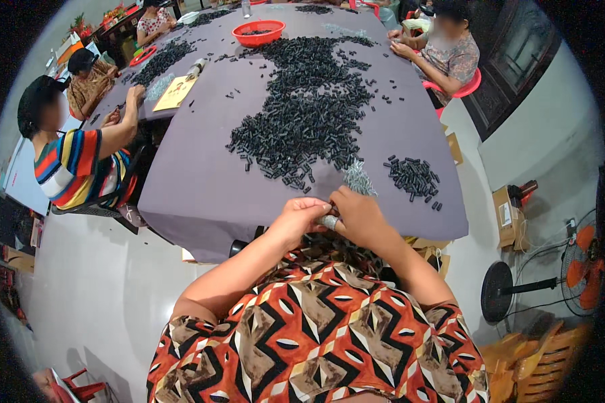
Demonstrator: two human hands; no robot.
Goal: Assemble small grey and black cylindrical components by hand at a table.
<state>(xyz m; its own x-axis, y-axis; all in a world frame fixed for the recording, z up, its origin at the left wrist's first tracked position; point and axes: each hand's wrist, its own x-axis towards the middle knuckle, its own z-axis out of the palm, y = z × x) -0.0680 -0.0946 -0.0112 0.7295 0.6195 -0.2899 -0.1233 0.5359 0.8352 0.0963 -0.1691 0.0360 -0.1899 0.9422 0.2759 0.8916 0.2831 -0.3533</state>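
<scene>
head view: left grip (301,216), right grip (357,213) together, closure unclear; silver pieces (360,180) just beyond.

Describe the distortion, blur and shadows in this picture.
In the head view, the purplish tablecloth bows along its right edge; in the head view, blur covers the face of the striped-shirted person; in the head view, soft shadows mark the pale floor at lower left.

Two nearby heaps of black tubes (296,134), one nearby silvery heap (359,178), one yellow booklet (175,93), one fan (580,272)
</scene>
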